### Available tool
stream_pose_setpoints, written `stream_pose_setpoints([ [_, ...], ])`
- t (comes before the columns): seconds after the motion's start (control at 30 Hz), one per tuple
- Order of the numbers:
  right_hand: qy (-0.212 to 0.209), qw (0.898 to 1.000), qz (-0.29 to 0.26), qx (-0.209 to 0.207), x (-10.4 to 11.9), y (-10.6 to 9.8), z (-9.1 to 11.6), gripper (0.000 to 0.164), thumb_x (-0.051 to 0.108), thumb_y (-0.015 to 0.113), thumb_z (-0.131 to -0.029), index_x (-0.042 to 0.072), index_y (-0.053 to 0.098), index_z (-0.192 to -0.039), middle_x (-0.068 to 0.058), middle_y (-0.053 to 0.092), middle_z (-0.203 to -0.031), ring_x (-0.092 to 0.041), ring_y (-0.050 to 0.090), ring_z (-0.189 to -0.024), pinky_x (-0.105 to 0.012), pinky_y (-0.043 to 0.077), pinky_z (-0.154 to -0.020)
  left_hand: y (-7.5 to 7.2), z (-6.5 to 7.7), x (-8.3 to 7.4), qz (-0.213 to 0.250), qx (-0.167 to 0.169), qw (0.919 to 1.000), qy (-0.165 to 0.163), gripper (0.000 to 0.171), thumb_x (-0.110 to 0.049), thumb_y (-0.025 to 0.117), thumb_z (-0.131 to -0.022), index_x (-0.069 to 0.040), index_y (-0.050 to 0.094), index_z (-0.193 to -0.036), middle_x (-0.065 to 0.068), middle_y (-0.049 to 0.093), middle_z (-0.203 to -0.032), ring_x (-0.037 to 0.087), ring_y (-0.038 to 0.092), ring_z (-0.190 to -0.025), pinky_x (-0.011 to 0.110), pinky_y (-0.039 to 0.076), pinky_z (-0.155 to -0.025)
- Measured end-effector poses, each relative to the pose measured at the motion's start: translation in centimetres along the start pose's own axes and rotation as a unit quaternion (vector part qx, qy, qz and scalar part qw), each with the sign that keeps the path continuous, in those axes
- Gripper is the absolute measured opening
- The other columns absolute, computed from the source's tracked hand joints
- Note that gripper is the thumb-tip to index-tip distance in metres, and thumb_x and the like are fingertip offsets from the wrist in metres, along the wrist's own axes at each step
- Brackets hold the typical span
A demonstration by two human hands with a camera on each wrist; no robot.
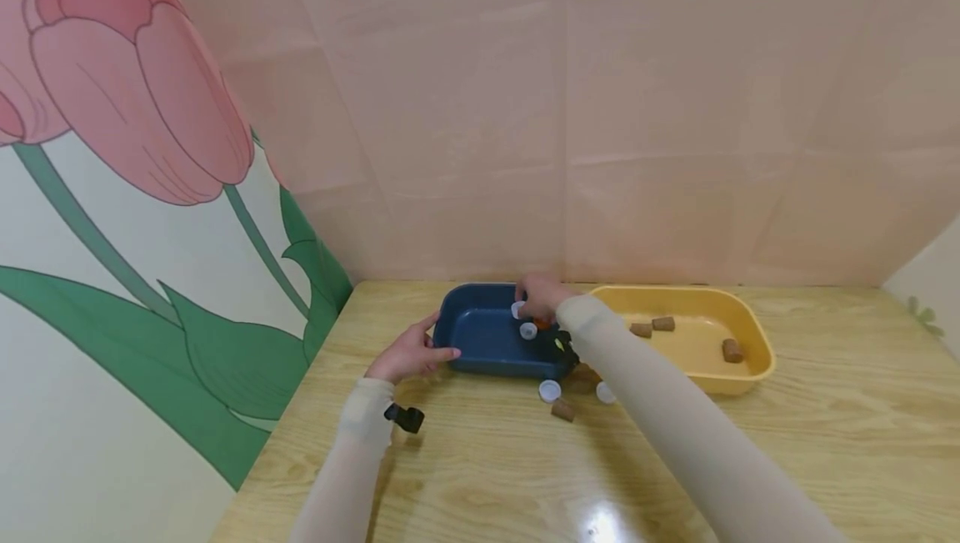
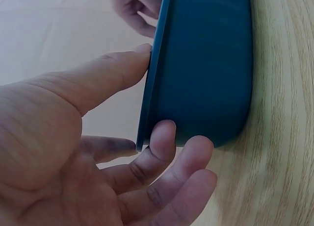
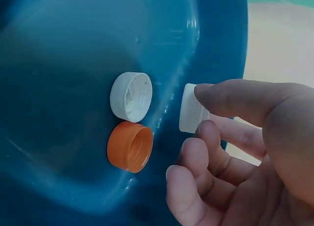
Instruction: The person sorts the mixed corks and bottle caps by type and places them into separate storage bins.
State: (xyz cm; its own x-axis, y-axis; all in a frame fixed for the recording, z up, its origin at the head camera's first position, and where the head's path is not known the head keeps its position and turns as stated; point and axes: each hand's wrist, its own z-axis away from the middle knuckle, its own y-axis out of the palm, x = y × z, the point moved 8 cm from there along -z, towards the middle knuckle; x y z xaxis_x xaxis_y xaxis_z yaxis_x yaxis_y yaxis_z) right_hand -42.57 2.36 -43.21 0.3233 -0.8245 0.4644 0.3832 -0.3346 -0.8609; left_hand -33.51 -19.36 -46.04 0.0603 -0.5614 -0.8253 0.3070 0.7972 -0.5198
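Observation:
My left hand (image 1: 408, 353) holds the left end of a dark blue plastic basin (image 1: 480, 339). In the left wrist view the thumb lies on its rim and fingertips (image 2: 163, 135) touch the outer wall. Over the basin's right part, my right hand (image 1: 542, 296) pinches a white ribbed bottle cap (image 3: 191, 108) between thumb and fingers. Below it, another white cap (image 3: 130, 96) with its hollow side showing lies in the basin. Touching that cap is an orange bottle cap (image 3: 127, 147), mostly hidden by the right hand in the head view.
To the right stands a yellow basin (image 1: 759, 364) containing several brown corks (image 1: 663, 324), its left end covered by the right arm. In front of the basins lie white caps (image 1: 550, 390) and a cork (image 1: 562, 409) on the wooden table (image 1: 465, 476). A pinkish sheet (image 1: 562, 151) hangs behind.

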Motion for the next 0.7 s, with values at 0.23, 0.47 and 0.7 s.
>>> stream_pose_setpoints([
  [0.23,0.007,1.000,0.011,0.014,-0.14,0.36,-0.04,0.024,0.016,0.070,-0.093,0.003,0.067,-0.114,-0.010,0.061,-0.084,-0.017,0.057,-0.055,-0.029,0.051,-0.045,0.08,0.09,-0.16,-0.002,-0.001,1.0000,0.002,0.093,-0.028,0.077,-0.090,-0.011,0.019,-0.160,0.007,0.051,-0.081,0.042,0.063,-0.077,0.037,0.055,-0.064],
  [0.47,0.020,1.000,0.004,0.024,-0.55,0.63,-0.25,0.034,0.016,0.068,-0.095,0.002,0.064,-0.126,-0.010,0.062,-0.094,-0.019,0.061,-0.062,-0.031,0.052,-0.048,0.11,0.08,-0.03,0.000,-0.001,1.0000,0.000,0.093,-0.028,0.077,-0.090,-0.012,0.019,-0.160,0.007,0.051,-0.083,0.041,0.064,-0.078,0.043,0.056,-0.069],
  [0.7,0.031,0.999,-0.012,0.030,-0.86,0.66,-0.27,0.035,0.017,0.068,-0.095,0.003,0.063,-0.127,-0.011,0.062,-0.100,-0.023,0.063,-0.068,-0.035,0.054,-0.053,0.05,0.04,0.07,0.011,0.000,0.9999,-0.006,0.093,-0.027,0.077,-0.090,-0.013,0.019,-0.160,0.007,0.050,-0.083,0.039,0.064,-0.077,0.043,0.057,-0.071],
])
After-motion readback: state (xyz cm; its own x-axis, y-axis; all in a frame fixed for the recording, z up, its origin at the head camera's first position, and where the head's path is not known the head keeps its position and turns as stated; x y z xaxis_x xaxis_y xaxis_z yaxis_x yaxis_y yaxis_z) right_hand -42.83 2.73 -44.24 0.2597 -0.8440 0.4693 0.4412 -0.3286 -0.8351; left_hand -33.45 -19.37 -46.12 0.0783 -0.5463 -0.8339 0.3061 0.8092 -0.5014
